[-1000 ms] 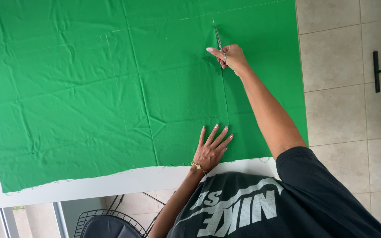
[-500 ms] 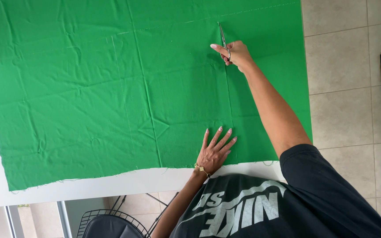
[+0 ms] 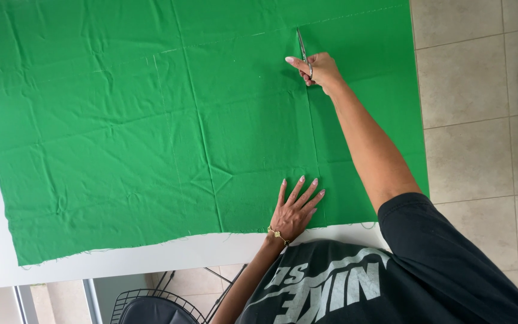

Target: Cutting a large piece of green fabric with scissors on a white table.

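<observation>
Up around 1 o'clock on the white surface point(image 3: 121, 261), the right hand point(image 3: 322, 69) is closed around a pair of scissors point(image 3: 302, 48), blades pointing toward 12 along a cut line running through the green fabric point(image 3: 121, 132). Down near 6 o'clock the left hand point(image 3: 295, 210) lies flat with fingers spread, pressing the cloth beside that line, gripping nothing. Fabric covers nearly the whole surface and looks thin, soft and creased, so I'd guess it shifts and bunches easily; best pinned flat close to the cut rather than pinched. Tiled floor point(image 3: 481, 90) sits off at 3 o'clock.
</observation>
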